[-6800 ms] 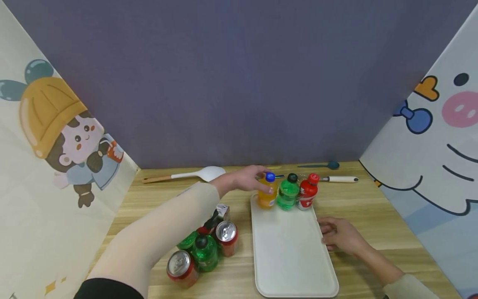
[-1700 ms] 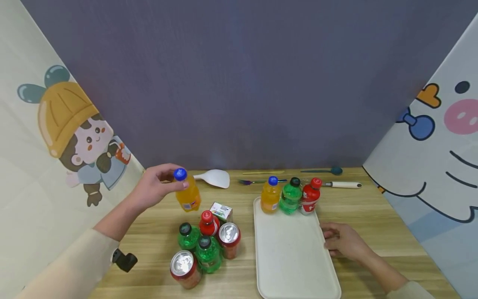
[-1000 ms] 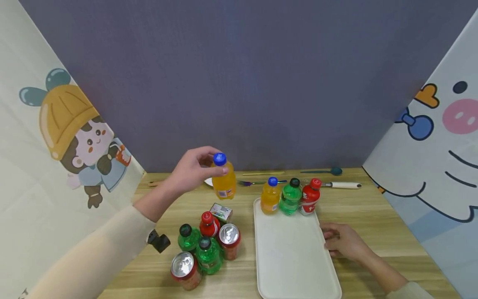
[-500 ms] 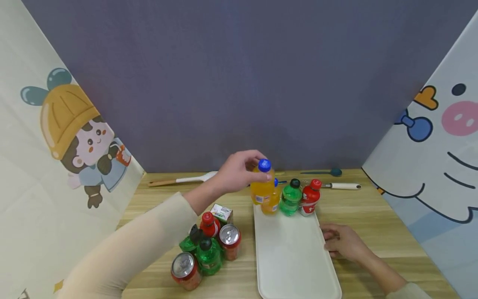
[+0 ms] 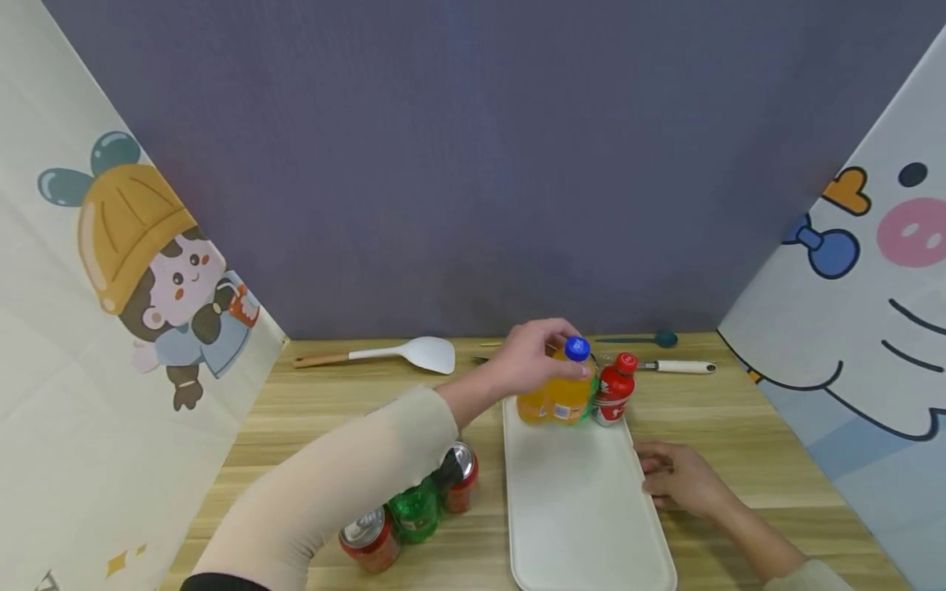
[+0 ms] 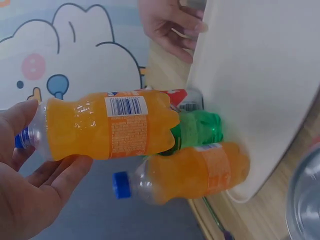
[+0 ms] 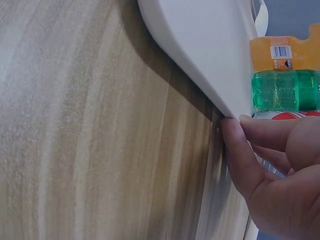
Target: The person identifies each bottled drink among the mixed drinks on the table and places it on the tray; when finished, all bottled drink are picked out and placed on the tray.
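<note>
My left hand [image 5: 528, 357] grips an orange soda bottle [image 5: 569, 398] near its blue cap. In the left wrist view its base hangs above the tray, close to the standing bottles. A second orange soda bottle [image 6: 200, 172] stands at the tray's far end, beside a green bottle [image 6: 200, 130] that is mostly hidden in the head view. Right of these is a red bottle [image 5: 613, 390]. At the right edge of the white tray [image 5: 584, 509], my right hand [image 5: 680, 474] pinches the rim between thumb and fingers, as the right wrist view [image 7: 285, 170] shows.
Left of the tray stand two soda cans [image 5: 369, 542] and a green bottle [image 5: 415, 513], partly behind my left forearm; other drinks there are hidden. Along the back wall lie a white spatula [image 5: 429, 355], a dark spoon [image 5: 665, 338] and a white-handled utensil [image 5: 683, 367].
After letting go of the first orange bottle on the tray, my left hand took up another at the left and carried it rightward over the tray's far end. My right hand stays at the rim.
</note>
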`<state>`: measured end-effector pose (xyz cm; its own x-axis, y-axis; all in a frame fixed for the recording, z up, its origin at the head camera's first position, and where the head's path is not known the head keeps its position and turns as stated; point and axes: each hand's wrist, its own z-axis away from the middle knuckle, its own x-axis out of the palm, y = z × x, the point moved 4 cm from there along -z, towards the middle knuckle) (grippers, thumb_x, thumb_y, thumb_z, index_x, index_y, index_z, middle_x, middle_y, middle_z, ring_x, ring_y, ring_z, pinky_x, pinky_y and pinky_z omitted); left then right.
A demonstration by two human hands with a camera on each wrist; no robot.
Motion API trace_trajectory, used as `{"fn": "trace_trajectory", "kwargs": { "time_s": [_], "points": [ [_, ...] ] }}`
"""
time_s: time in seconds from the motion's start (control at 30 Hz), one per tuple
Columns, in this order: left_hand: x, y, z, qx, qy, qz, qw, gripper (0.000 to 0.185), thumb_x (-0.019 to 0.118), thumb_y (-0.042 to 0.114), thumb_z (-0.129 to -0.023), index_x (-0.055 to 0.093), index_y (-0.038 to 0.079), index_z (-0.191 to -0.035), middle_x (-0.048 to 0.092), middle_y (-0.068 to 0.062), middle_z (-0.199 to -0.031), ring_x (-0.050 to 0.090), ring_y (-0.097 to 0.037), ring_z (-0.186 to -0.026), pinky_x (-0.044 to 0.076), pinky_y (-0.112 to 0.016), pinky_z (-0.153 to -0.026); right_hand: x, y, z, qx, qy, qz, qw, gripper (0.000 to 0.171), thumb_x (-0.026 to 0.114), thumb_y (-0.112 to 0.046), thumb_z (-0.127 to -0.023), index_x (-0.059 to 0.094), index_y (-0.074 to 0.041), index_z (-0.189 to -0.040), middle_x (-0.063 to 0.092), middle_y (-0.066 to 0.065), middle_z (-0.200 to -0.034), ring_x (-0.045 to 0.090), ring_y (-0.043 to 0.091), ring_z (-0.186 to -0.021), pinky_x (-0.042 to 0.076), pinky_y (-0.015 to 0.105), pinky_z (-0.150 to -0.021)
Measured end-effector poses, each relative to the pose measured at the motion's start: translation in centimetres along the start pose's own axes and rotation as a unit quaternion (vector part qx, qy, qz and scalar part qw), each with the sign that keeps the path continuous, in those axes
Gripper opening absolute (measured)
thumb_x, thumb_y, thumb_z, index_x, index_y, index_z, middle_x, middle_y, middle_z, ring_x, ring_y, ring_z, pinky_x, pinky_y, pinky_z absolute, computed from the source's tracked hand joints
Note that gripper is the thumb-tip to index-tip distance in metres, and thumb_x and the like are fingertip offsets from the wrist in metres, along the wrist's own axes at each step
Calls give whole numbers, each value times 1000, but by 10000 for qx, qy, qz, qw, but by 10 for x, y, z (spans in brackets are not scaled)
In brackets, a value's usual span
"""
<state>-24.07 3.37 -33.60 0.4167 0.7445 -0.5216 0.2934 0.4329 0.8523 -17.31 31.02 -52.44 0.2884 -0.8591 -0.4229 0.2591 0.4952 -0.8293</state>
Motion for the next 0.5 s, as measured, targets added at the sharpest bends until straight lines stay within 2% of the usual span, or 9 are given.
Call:
{"fn": "trace_trajectory", "kwargs": {
  "time_s": [0.3,0.5],
  "points": [
    [30,-6,-18,-9,-205,89,9997,27,82,28,-89,67,24,-112,67,7,-100,64,-11,-89,56,-26,-77,-1,1,-1,-15,-31,92,10000,66,71,6,-86,45,8,-148,65,19,-114,68,23,-88,64,38,-71],
    [52,-5,-24,-28,-269,68,9996,29,84,28,-88,66,24,-111,68,8,-97,63,-8,-85,56,-24,-75,0,-1,-1,-134,-129,49,9998,66,70,6,-88,43,10,-148,66,20,-115,69,25,-89,64,39,-70]
  ]
}}
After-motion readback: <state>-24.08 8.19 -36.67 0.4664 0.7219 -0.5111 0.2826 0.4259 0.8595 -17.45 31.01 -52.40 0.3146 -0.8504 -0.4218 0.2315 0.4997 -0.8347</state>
